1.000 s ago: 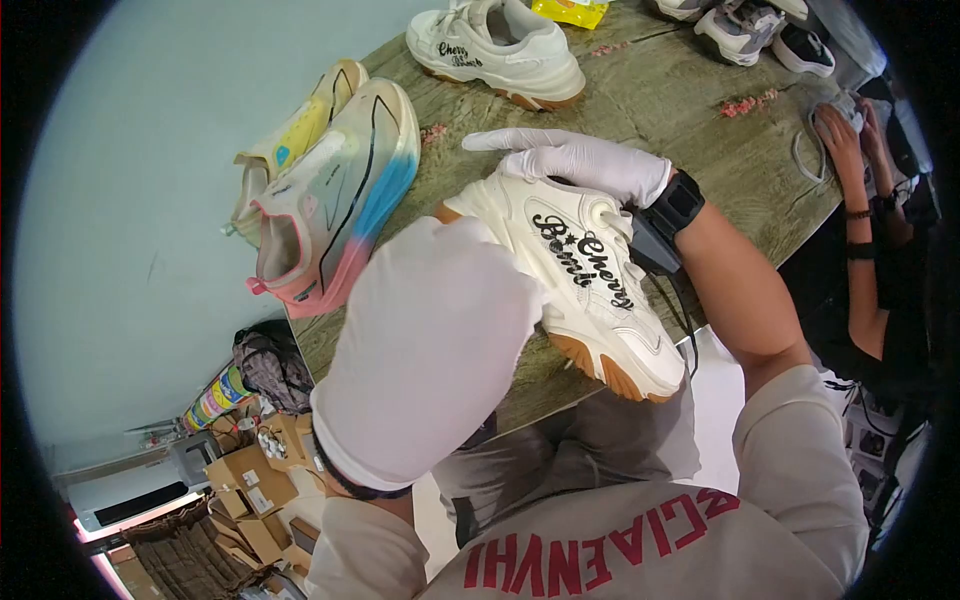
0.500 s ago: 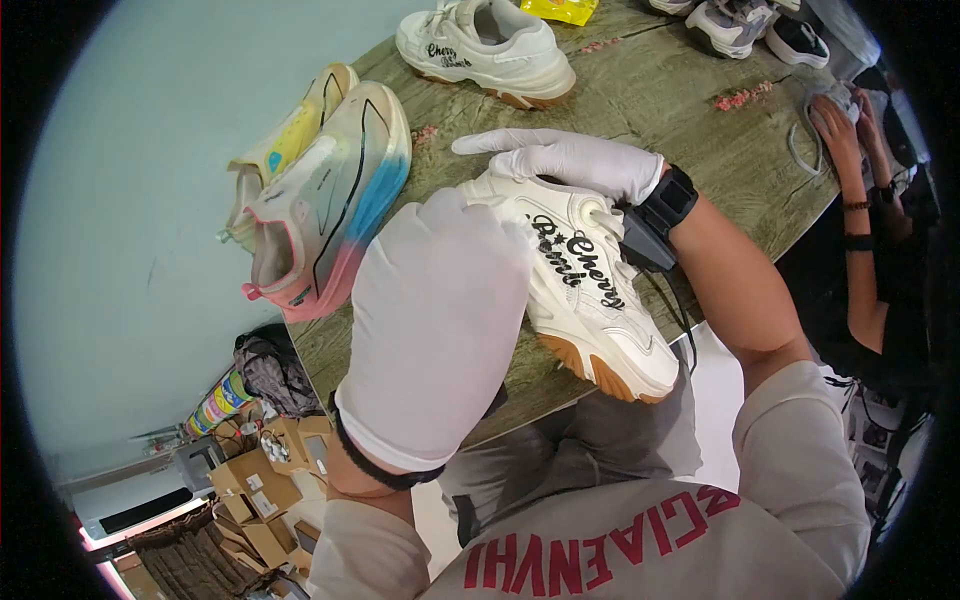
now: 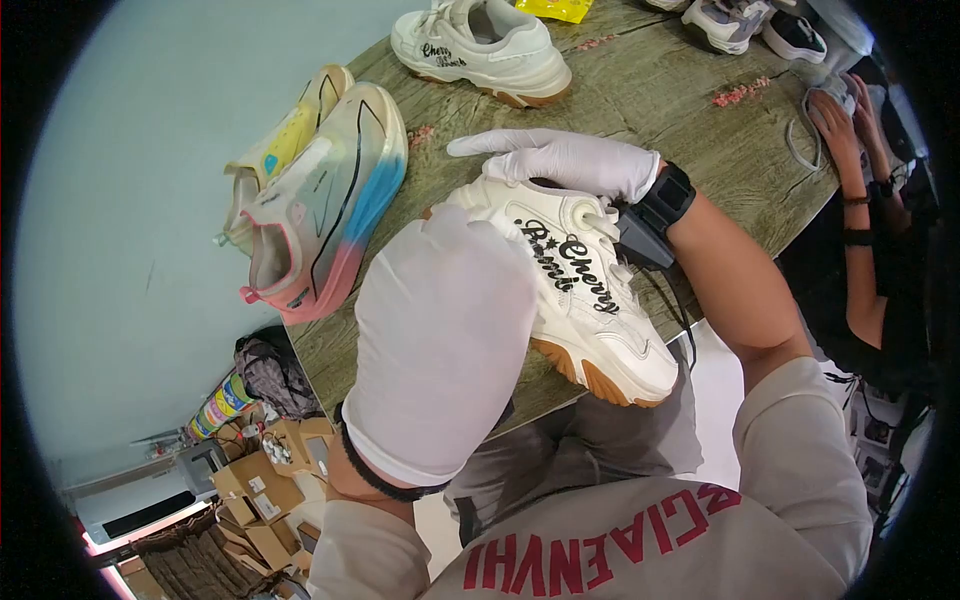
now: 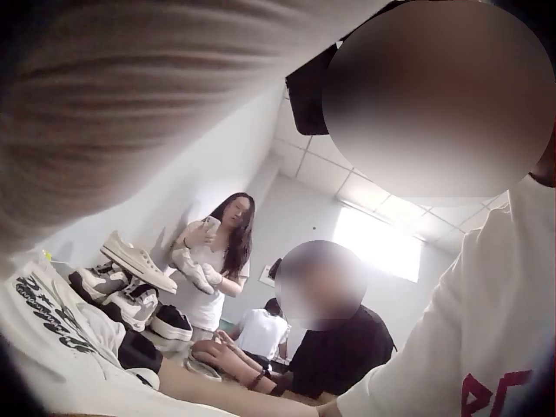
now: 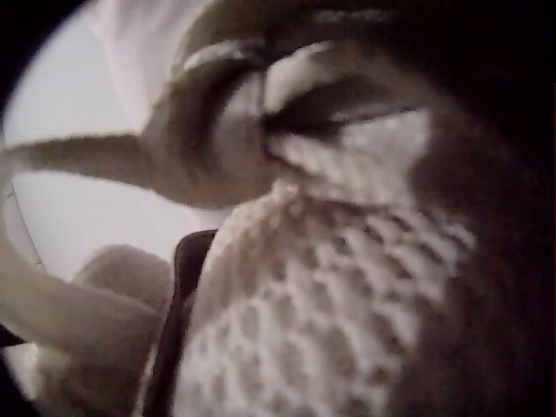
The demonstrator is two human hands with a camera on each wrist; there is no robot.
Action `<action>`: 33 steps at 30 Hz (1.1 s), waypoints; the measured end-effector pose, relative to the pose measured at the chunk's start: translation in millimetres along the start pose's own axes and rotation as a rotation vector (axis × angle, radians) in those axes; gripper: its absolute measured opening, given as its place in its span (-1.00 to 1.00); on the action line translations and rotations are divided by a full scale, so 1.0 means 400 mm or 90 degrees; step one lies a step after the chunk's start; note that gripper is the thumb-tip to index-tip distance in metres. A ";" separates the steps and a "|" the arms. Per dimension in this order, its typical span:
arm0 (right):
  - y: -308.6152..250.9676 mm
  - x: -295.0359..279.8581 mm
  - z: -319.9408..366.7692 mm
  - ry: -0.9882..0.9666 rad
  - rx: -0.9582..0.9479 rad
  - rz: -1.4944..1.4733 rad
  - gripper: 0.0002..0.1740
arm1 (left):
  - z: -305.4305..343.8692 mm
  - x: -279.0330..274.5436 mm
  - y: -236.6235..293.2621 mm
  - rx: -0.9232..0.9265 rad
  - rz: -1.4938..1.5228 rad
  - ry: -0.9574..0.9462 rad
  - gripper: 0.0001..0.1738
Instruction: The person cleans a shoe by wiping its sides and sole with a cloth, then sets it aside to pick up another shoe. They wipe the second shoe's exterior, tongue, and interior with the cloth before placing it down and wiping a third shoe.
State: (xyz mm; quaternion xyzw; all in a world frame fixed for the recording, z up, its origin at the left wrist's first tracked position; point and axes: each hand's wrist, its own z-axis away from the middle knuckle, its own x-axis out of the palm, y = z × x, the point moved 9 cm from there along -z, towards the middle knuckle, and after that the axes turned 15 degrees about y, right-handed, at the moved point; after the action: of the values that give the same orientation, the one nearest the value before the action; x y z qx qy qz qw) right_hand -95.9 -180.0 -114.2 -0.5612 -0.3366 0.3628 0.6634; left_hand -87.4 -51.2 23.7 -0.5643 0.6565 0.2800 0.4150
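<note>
A white sneaker point(image 3: 590, 270) with black "Cherry Bomb" lettering and a brown-and-white sole lies tilted at the table's near edge, its toe towards the person's lap. The white-gloved right hand point(image 3: 580, 165) holds it at the collar, with one finger stretched out past the heel. Against the near side of the shoe is the gloved left hand point(image 3: 440, 340), back upward. Its fingertips are hidden, so I cannot tell what it holds. The right wrist view shows a knotted lace point(image 5: 208, 130) and pale mesh point(image 5: 304, 304) close up.
A matching white sneaker point(image 3: 480, 50) stands at the back. To the left are a pink-blue running shoe point(image 3: 335, 200) and a yellow shoe point(image 3: 290, 145). A yellow packet point(image 3: 555, 10) and more shoes point(image 3: 730, 25) lie further off. Another person's hands point(image 3: 840, 125) work at the right.
The left hand has shifted along the shoe's side and its wrist has swung slightly right. The right hand keeps its place at the collar. The whole view has slid slightly.
</note>
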 end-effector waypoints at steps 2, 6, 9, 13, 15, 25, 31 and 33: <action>-0.009 0.003 0.002 0.001 -0.024 0.030 -0.28 | 0.007 0.013 -0.011 -0.013 0.034 -0.028 -0.89; 0.021 0.007 -0.009 -0.025 0.010 0.031 -0.33 | 0.009 0.022 -0.024 -0.025 0.010 -0.061 -0.89; 0.007 0.014 -0.014 -0.026 -0.069 -0.017 -0.42 | 0.013 0.007 -0.036 -0.016 0.026 0.002 -0.90; 0.001 0.009 -0.022 -0.038 -0.116 0.012 -0.47 | 0.011 0.010 -0.055 -0.035 0.074 -0.004 -0.91; -0.005 0.010 -0.018 -0.037 -0.147 0.018 -0.47 | 0.007 0.010 -0.051 -0.017 0.082 0.002 -0.92; 0.004 0.009 -0.017 -0.044 -0.108 -0.027 -0.46 | -0.006 0.008 -0.020 0.022 0.035 -0.011 -0.92; 0.007 0.006 -0.023 -0.046 -0.110 -0.007 -0.46 | -0.008 0.008 0.017 0.033 -0.106 -0.088 -0.92; 0.010 0.010 -0.022 -0.049 -0.102 -0.009 -0.46 | -0.004 0.008 0.020 0.044 -0.074 -0.088 -0.92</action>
State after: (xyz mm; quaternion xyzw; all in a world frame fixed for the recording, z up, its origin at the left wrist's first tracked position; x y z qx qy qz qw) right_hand -86.8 -180.7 -119.4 -0.5961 -0.3936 0.3510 0.6055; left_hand -95.4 -52.5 20.8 -0.5660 0.6017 0.2713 0.4939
